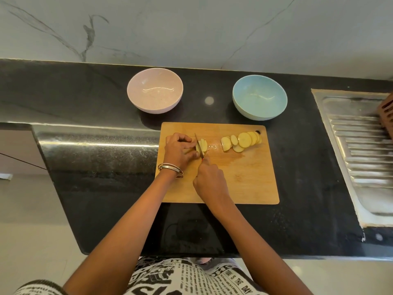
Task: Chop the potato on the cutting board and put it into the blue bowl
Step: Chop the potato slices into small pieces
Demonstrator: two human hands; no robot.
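A wooden cutting board [244, 179] lies on the black counter. My left hand [179, 149], with bangles at the wrist, grips the uncut end of the potato [203, 145] at the board's left side. My right hand [209, 180] grips a knife [199, 146] whose blade stands in the potato right beside my left fingers. A pile of several round potato slices [242, 141] lies at the board's upper right. The blue bowl [259, 97] stands behind the board to the right and holds nothing.
A pink bowl [155, 90] stands behind the board to the left. A steel sink drainboard [361, 150] fills the right side, with a brown object [386, 111] at its far edge. The counter's front edge runs just below the board.
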